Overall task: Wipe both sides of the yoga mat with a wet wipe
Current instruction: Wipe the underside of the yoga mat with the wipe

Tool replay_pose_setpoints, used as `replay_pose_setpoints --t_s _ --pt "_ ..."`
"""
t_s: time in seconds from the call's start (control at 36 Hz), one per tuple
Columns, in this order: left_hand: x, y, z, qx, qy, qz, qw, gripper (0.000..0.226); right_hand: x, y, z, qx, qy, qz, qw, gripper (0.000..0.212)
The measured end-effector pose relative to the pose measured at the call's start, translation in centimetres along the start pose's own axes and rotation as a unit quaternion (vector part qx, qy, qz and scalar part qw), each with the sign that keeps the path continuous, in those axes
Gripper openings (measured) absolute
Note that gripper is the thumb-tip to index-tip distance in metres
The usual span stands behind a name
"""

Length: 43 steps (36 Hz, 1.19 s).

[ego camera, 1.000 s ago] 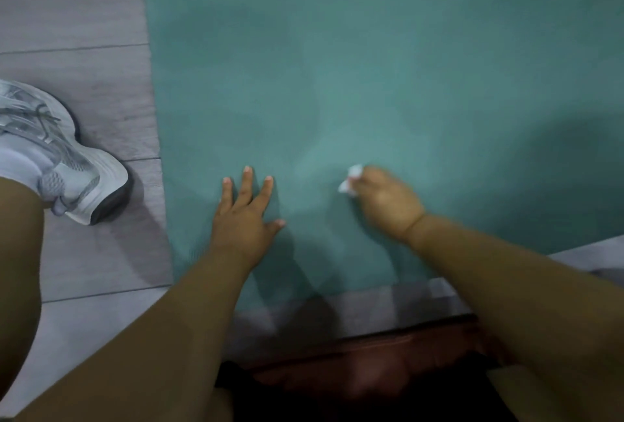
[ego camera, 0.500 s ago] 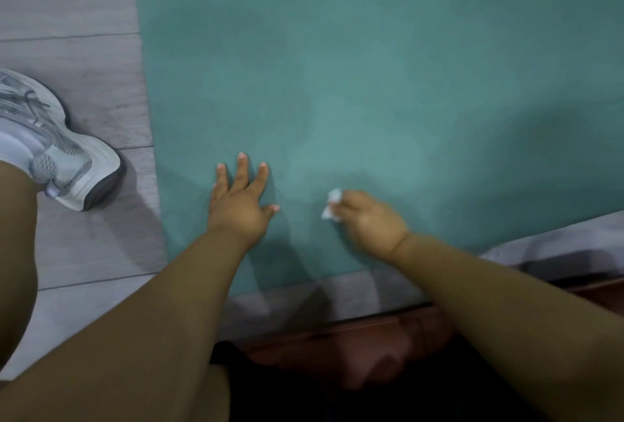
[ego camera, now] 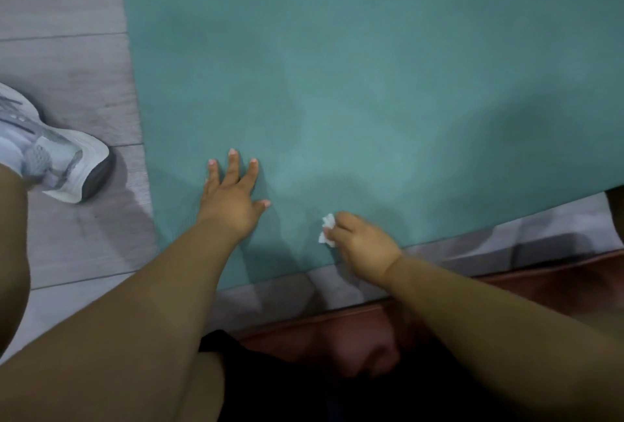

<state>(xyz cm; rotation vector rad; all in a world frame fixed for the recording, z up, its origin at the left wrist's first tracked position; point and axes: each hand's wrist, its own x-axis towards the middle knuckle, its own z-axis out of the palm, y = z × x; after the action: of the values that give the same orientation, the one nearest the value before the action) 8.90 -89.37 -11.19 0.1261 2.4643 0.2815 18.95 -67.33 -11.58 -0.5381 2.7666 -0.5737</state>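
Note:
A teal yoga mat lies flat on the floor and fills most of the view. My left hand presses flat on the mat near its front left corner, fingers straight and spread. To its right, my right hand grips a small crumpled white wet wipe and holds it against the mat close to the front edge. Only a bit of the wipe shows past my fingers.
Grey wood-look floor runs along the mat's left side and front. A white and grey sneaker stands on the floor left of the mat. A reddish-brown surface lies just in front of the mat.
My right hand has drawn the wipe back toward the mat's front edge. My left hand has stayed pressed on the mat.

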Motion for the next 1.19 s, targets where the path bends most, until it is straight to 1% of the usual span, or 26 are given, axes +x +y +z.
replay_pose_setpoints --t_s 0.03,0.08,0.17,0.22,0.28,0.33,0.42,0.5,0.53,0.56,0.58,0.64,0.67,0.69,0.75,0.78,0.83,0.89,0.92,0.97,1.0,1.06,1.08,1.11,1.14,1.19 --pt "-0.1 -0.4 0.0 0.001 0.001 0.008 1.000 0.076 -0.7 1.6 -0.5 -0.016 -0.009 0.010 1.000 0.022" --pt "-0.5 -1.2 0.0 0.003 0.001 0.019 1.000 0.076 -2.2 5.2 -1.4 -0.050 0.004 0.120 0.992 0.032" --pt "-1.0 -1.9 -0.1 0.016 0.013 0.028 0.999 0.075 -3.9 7.9 -2.8 -0.124 -0.013 0.319 0.939 0.025" --pt "-1.3 -2.0 -0.1 0.017 0.018 0.025 0.999 0.074 -3.5 6.6 -3.1 -0.167 -0.035 0.350 0.921 0.021" --pt "-1.5 -1.9 0.0 0.022 0.022 0.022 0.999 0.073 -2.6 3.9 -2.0 -0.133 -0.029 0.303 0.943 0.022" --pt "-1.7 -1.7 0.1 0.025 0.025 0.021 0.999 0.072 -1.9 0.8 -0.5 -0.116 -0.081 0.188 0.972 0.025" --pt "-2.4 -1.7 0.1 0.028 0.018 0.022 0.999 0.072 -1.5 -1.3 -0.1 -0.060 -0.141 0.035 0.988 0.017" --pt "-2.9 -2.3 -0.2 0.033 0.009 0.019 0.999 0.072 -0.8 -0.4 -2.4 -0.033 -0.110 -0.030 0.993 0.014" --pt "-3.1 -2.6 -0.2 0.035 0.007 0.014 0.999 0.072 -0.3 0.8 -3.0 -0.042 -0.080 -0.013 0.996 0.016" --pt "-3.3 -2.8 -0.3 0.037 0.007 0.007 0.999 0.072 0.5 2.4 -3.4 -0.044 -0.051 0.050 0.996 0.018" --pt "-3.5 -3.0 -0.4 0.036 0.008 -0.003 0.999 0.071 1.3 3.8 -3.8 -0.060 -0.016 0.133 0.989 0.019" --pt "-3.9 -3.3 -0.5 0.017 0.013 -0.031 0.999 0.071 2.2 6.5 -4.7 -0.057 0.038 0.294 0.953 0.018" --pt "-4.0 -3.4 -0.5 0.003 0.015 -0.044 0.999 0.071 2.6 6.9 -4.7 -0.056 0.040 0.338 0.939 0.018" --pt "-4.0 -3.5 -0.5 -0.007 0.018 -0.052 0.998 0.070 3.0 6.5 -4.6 -0.060 0.048 0.342 0.937 0.016" --pt "-3.9 -3.4 -0.6 -0.015 0.018 -0.058 0.998 0.070 3.1 4.0 -3.2 -0.079 0.060 0.258 0.961 0.012" --pt "-3.8 -3.4 -0.6 -0.016 0.017 -0.059 0.998 0.069 3.0 2.4 -2.2 -0.102 0.035 0.202 0.973 0.012" --pt "-3.7 -3.3 -0.6 -0.013 0.014 -0.063 0.998 0.069 2.6 -0.7 0.2 -0.066 -0.035 0.059 0.995 0.031" --pt "-3.6 -3.3 -0.5 0.001 0.016 -0.063 0.998 0.069 2.5 -3.9 1.1 -0.052 -0.125 -0.078 0.988 0.026" --pt "-3.5 -3.3 -0.5 0.007 0.018 -0.062 0.998 0.069 2.6 -5.0 1.1 -0.033 -0.170 -0.111 0.979 0.026" --pt "-3.5 -3.5 -0.4 0.014 0.019 -0.058 0.998 0.069 3.3 -5.9 0.5 -0.051 -0.197 -0.181 0.962 0.031" --pt "-3.5 -3.6 -0.4 0.015 0.020 -0.055 0.998 0.068 3.9 -5.3 0.3 -0.056 -0.186 -0.204 0.960 0.033" --pt "-3.5 -3.7 -0.3 0.017 0.028 -0.049 0.998 0.068 5.6 -3.2 0.0 -0.044 -0.149 -0.151 0.976 0.031" --pt "-3.5 -3.8 -0.2 0.016 0.033 -0.046 0.998 0.068 6.9 -2.1 -0.7 -0.065 -0.103 -0.099 0.988 0.027" --pt "-3.4 -3.9 -0.2 0.014 0.039 -0.045 0.998 0.067 8.1 -0.8 -1.3 -0.046 -0.036 -0.037 0.998 0.021" --pt "-3.4 -3.9 -0.2 0.011 0.046 -0.044 0.998 0.066 9.2 0.6 -1.7 -0.020 0.027 0.021 0.999 0.018" --pt "-3.3 -4.0 -0.3 -0.001 0.062 -0.044 0.997 0.061 10.8 2.3 -2.6 -0.030 0.060 0.141 0.988 0.021"
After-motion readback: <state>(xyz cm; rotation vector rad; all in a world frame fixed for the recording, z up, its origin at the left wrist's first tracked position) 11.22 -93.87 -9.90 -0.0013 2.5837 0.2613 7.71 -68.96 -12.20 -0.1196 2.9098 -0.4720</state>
